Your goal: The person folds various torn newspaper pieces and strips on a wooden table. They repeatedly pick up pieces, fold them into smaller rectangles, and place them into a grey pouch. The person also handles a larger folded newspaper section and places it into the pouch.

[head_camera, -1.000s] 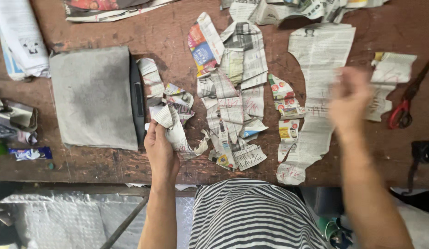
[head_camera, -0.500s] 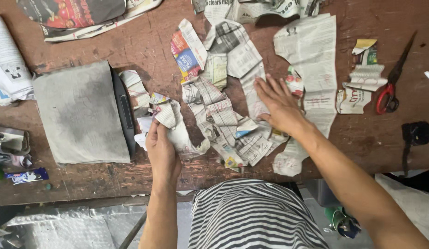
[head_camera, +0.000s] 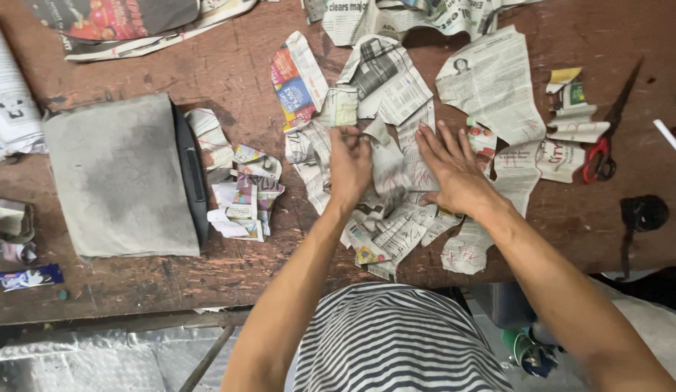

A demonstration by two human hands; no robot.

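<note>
Torn newspaper pieces [head_camera: 396, 218] lie in a loose heap on a worn wooden table [head_camera: 229, 80]. My left hand [head_camera: 350, 163] pinches a newspaper piece [head_camera: 378, 134] at the top of the heap. Flat on the heap just to the right rests my right hand [head_camera: 450, 170], fingers spread, pressing the paper down. A smaller pile of crumpled colourful scraps [head_camera: 243, 199] sits to the left of the heap, touched by neither hand.
A grey flat case [head_camera: 120, 178] with a black edge lies at left. Red-handled scissors [head_camera: 603, 149] lie at right, beside small paper strips [head_camera: 574, 120]. A black object [head_camera: 643, 214] sits near the right edge. More newspaper sheets [head_camera: 127, 25] lie along the table's far side.
My left hand let go of the small crumpled pile at left and moved right onto the main heap, pinching a piece. My right hand stays pressed on the heap.
</note>
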